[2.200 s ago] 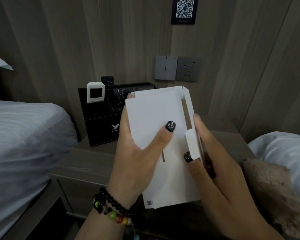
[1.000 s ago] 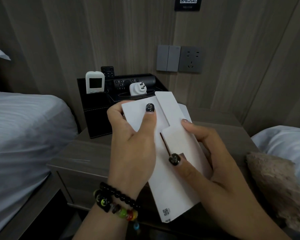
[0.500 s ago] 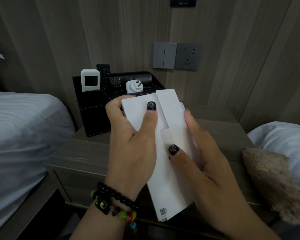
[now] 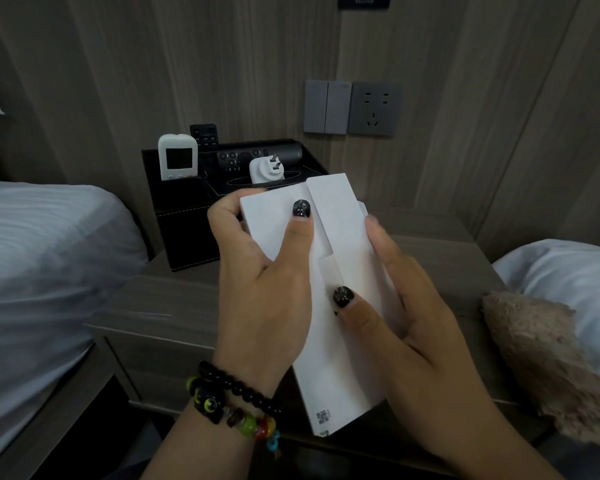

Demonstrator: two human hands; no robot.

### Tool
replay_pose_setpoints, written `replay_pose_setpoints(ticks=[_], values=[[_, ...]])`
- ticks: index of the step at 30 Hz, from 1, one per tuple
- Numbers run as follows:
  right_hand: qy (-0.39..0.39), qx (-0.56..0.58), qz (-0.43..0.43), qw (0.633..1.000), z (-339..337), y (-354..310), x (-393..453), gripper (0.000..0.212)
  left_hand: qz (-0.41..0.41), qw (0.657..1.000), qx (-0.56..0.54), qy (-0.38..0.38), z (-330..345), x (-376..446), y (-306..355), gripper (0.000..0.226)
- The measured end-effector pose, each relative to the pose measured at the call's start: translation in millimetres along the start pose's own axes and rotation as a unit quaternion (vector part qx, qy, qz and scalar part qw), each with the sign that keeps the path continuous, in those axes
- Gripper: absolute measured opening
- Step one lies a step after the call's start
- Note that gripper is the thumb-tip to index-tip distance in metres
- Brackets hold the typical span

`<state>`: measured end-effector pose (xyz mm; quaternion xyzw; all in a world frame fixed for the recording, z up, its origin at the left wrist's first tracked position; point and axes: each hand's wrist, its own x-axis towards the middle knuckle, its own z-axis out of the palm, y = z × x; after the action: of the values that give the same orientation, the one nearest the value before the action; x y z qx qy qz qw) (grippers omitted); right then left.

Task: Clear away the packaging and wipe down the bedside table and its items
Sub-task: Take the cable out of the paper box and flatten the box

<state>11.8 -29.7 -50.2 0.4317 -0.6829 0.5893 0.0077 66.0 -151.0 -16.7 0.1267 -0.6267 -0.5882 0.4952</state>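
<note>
Both hands are closed on a flattened white carton (image 4: 347, 306), held in the air above the front edge of the bedside table (image 4: 174, 299). The left hand (image 4: 260, 299) grips its upper left part, thumb pressed flat on the face, fingers curled behind. The right hand (image 4: 406, 327) cups the right edge, thumb pinning a folded flap near the middle. The carton's long axis runs from the far end, tipped slightly left, down toward the person, a small printed code at the near end. Behind it, at the table's back left corner, stands a black organiser (image 4: 184, 216) with a white remote (image 4: 177, 157), and a white plug (image 4: 267, 169) on top.
</note>
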Motion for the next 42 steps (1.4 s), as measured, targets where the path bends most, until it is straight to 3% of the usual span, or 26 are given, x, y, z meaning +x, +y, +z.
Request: replay_pose_setpoints(ticks=[5,12,16,20,28,31,34,38,40,42], values=[[-0.005,0.007,0.005,1.000,4.8,-0.8,-3.3,0.070,-0.011,0.999,-0.028,0.024,0.6,-1.4,1.9,0.024],[-0.065,0.137,0.054,0.987,-10.0,-5.2,3.9,0.052,-0.060,0.996,-0.057,0.012,-5.3,2.5,6.1,0.060],[-0.089,0.161,0.060,0.981,-8.8,-6.5,5.5,0.058,-0.070,0.995,-0.066,0.002,-3.2,2.8,5.8,0.050],[-0.046,0.090,0.041,0.994,3.2,-3.4,-0.9,0.058,-0.076,0.993,-0.088,0.009,-1.2,0.6,1.5,0.045],[-0.048,0.047,0.038,0.997,3.7,-3.9,-6.1,0.061,-0.065,0.992,-0.110,0.007,1.4,-7.1,-3.3,0.043],[-0.052,0.067,0.056,0.995,-6.9,-9.0,-0.3,0.055,-0.085,0.986,-0.139,-0.032,1.4,-9.0,-3.6,0.043],[-0.082,0.201,0.117,0.969,-29.1,-17.1,10.8,0.047,-0.119,0.970,-0.185,-0.104,-4.5,-3.8,-1.1,0.051],[-0.158,0.355,0.182,0.903,-43.0,-17.7,11.1,0.046,-0.137,0.943,-0.244,-0.178,-23.0,7.1,4.6,0.107],[-0.199,0.333,0.186,0.903,-41.3,-15.2,8.8,0.047,-0.129,0.931,-0.256,-0.227,-29.8,9.0,4.4,0.111],[-0.211,0.247,0.172,0.930,-37.9,-17.3,6.9,0.043,-0.115,0.934,-0.246,-0.232,-30.1,9.2,3.5,0.109]])
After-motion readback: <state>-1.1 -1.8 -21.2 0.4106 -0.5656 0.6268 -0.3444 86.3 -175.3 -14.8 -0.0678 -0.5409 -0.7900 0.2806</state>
